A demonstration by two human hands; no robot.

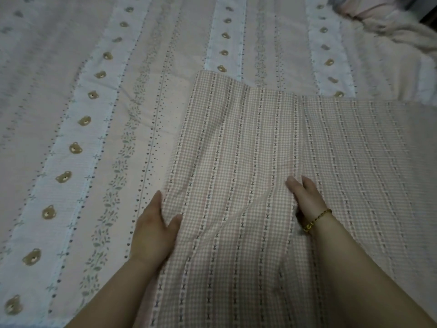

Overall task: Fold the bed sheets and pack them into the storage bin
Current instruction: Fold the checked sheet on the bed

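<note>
From centre toward 4 o'clock, the checked sheet (236, 138) lies spread on the bed. The left hand (153, 228) clamps its 9 o'clock edge, thumb on top and fingers underneath. The right hand (307, 197), wearing a gold bracelet (316, 220), pinches a lengthwise crease near the sheet's middle, its fingertips buried in the fold. A bear-print bedspread (94, 102) lies beneath, with crumpled pale fabric (390, 31) at 1 o'clock.
</note>
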